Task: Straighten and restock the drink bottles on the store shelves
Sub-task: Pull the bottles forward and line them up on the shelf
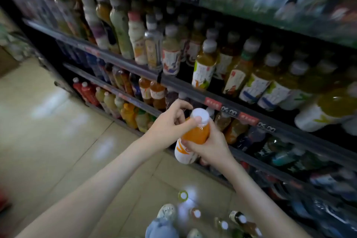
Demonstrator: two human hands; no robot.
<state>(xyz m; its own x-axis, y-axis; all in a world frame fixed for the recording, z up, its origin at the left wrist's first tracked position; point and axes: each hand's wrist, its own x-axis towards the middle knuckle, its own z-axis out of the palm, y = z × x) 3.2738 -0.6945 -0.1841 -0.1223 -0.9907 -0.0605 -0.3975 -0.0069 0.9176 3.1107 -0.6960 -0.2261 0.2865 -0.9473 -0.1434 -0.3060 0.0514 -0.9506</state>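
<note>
An orange juice bottle (195, 135) with a white cap and a white-and-orange label hangs in the air in front of the lower shelf. My right hand (210, 145) grips its body from the right side. My left hand (170, 123) pinches the neck just under the cap with thumb and fingers. Two matching orange bottles (152, 91) stand on the shelf behind. The shelf above holds a row of yellow-green tea bottles (204, 63) with white caps.
Dark shelving (193, 91) with price tags runs diagonally from upper left to lower right, packed with drinks. Several loose bottles (197, 213) stand on the tiled floor (58, 131) near my feet. A shoe (167, 210) shows at the bottom.
</note>
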